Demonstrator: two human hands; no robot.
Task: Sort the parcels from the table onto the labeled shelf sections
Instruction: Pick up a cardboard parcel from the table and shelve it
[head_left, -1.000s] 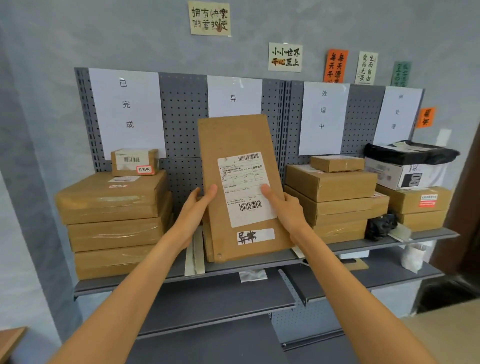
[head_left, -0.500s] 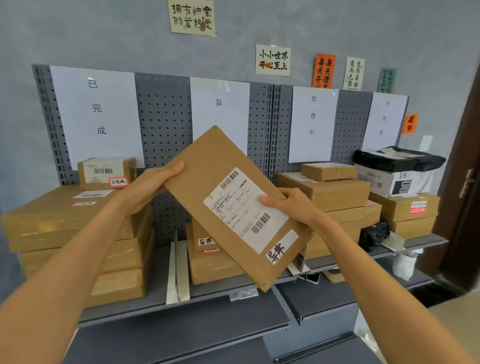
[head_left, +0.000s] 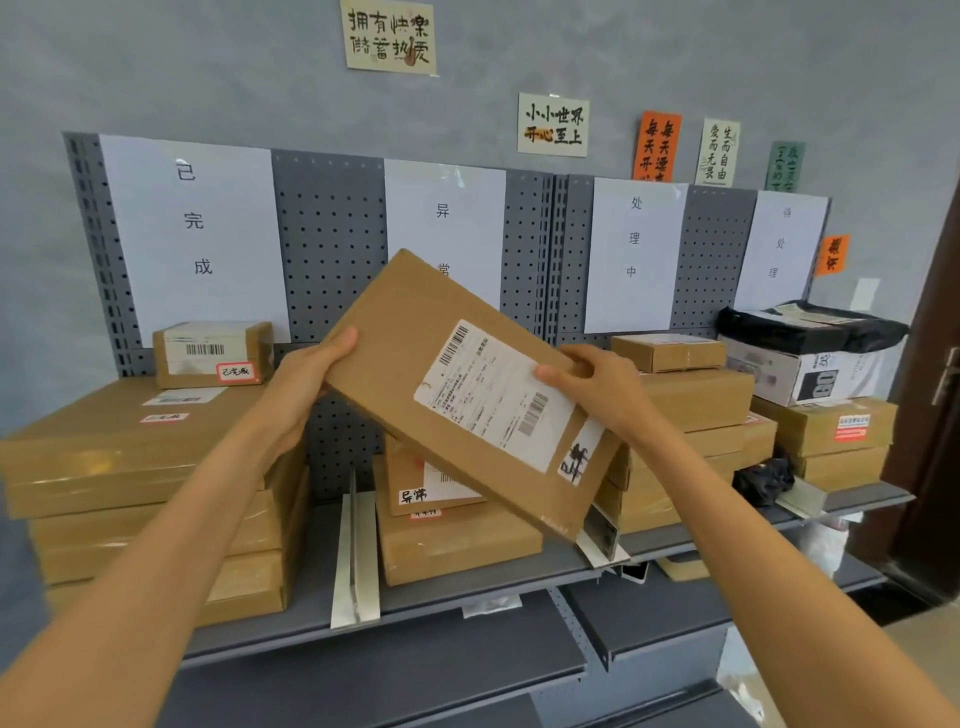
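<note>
1. both hands, left hand and right hand, gripped the tilted parcel at frame centre.
2. it perhaps hung clear of the stack; dropped aslant, it could slide off.

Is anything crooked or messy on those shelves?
Yes: the flat parcel both hands hold is tilted, not shelved. A crumpled black bag sits wedged between box stacks.
</note>
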